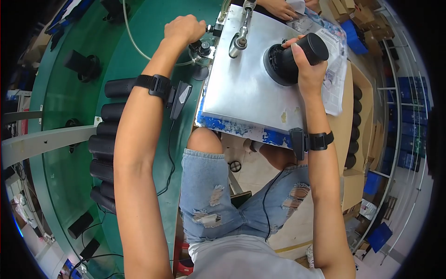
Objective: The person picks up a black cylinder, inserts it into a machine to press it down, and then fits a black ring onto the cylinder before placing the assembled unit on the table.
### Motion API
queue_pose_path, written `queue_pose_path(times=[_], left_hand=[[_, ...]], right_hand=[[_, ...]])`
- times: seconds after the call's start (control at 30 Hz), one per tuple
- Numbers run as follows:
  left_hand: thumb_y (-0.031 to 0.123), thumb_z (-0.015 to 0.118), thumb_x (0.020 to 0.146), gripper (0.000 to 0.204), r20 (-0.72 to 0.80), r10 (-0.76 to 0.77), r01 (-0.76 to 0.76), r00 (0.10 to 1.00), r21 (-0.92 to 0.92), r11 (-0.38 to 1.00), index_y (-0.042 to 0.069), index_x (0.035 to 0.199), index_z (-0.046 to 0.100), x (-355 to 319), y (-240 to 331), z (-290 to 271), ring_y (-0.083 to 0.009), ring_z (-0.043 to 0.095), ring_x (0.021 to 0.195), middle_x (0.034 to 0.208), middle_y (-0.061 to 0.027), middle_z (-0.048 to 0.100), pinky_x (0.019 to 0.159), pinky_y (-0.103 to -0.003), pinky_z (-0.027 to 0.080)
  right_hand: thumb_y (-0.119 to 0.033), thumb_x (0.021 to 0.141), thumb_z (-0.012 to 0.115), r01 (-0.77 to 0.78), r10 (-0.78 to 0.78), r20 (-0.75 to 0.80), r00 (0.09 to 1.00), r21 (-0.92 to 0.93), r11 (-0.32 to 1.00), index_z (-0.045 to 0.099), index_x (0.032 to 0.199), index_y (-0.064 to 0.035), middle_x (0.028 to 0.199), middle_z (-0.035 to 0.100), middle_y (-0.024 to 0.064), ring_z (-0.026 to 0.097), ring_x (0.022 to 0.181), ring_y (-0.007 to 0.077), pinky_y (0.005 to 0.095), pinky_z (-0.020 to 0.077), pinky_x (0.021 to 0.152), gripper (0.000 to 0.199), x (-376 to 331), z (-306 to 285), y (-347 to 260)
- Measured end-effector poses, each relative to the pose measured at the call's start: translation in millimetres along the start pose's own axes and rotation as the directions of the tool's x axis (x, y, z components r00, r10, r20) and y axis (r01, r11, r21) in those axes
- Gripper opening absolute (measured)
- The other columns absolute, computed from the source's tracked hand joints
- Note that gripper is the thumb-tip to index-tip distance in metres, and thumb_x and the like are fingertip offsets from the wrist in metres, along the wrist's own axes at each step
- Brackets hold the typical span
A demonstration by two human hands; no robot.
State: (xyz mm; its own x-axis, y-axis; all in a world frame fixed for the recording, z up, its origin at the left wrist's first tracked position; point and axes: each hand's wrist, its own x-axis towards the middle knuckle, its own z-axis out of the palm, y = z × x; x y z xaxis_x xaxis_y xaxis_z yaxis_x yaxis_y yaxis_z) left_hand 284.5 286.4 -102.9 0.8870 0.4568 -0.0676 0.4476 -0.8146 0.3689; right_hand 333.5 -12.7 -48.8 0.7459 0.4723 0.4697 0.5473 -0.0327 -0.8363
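My right hand (306, 65) is wrapped round a black cylinder (316, 48), tilted over the metal plate (251, 88). Right beside and partly under it is a round black base (280, 65) with a raised rim; whether the two are joined I cannot tell. My left hand (185, 30) is closed at the plate's far left edge, its fingers curled at the handle of a small black valve (216, 29); the palm side is hidden. Below that valve are a round fitting (204, 48) and a clear hose (134, 44). A metal toggle clamp (239, 42) stands on the plate.
Several black cylinders (103, 144) lie in a row on the green conveyor (139, 195) at left. A cardboard box (355, 186) of black cylinders stands at right. Another person's hands (281, 8) handle a plastic bag (304, 22) at the far side. Wrist straps trail cables (173, 158).
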Motion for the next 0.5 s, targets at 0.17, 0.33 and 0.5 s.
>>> queue_pose_path(times=[0.17,0.33,0.5], left_hand=[[0.046,0.043,0.089,0.056,0.013,0.003,-0.002,1.0,-0.063,0.998,-0.002,0.105,0.068,-9.7,-0.4,-0.8,-0.0399,0.059,0.106,0.109,-0.0241,0.065,0.093,-0.045,0.047],[0.052,0.045,0.088,0.063,-0.151,0.065,-0.1,0.986,-0.243,0.965,-0.001,0.12,0.059,-29.0,-18.9,0.1,-0.0393,0.056,0.113,0.121,-0.0246,0.059,0.096,-0.044,0.044],[0.025,0.061,0.083,0.04,-0.662,0.045,-0.437,0.748,-0.441,0.784,0.0,0.115,0.059,-147.6,21.3,-86.7,-0.036,0.056,0.109,0.116,-0.0201,0.06,0.095,-0.042,0.043]], right_hand=[[-0.012,0.085,0.066,-0.001,0.003,-0.151,0.988,0.014,1.0,0.058,0.099,0.0013,0.086,0.067,0.0097,0.063,0.082,0.0159,0.0301,0.0482,0.082,0.021,-2.1,10.4,-4.9],[-0.018,0.083,0.071,0.014,-0.024,-0.13,0.991,-0.078,0.997,0.063,0.092,-0.0001,0.084,0.067,0.0059,0.062,0.078,0.0121,0.0265,0.0482,0.077,0.022,4.9,5.9,-6.0],[-0.041,0.092,0.054,0.236,-0.148,-0.5,0.853,0.118,0.965,0.064,0.096,0.0018,0.095,0.066,0.0087,0.062,0.089,0.019,0.0301,0.0484,0.083,0.044,52.1,-39.8,-166.1]])
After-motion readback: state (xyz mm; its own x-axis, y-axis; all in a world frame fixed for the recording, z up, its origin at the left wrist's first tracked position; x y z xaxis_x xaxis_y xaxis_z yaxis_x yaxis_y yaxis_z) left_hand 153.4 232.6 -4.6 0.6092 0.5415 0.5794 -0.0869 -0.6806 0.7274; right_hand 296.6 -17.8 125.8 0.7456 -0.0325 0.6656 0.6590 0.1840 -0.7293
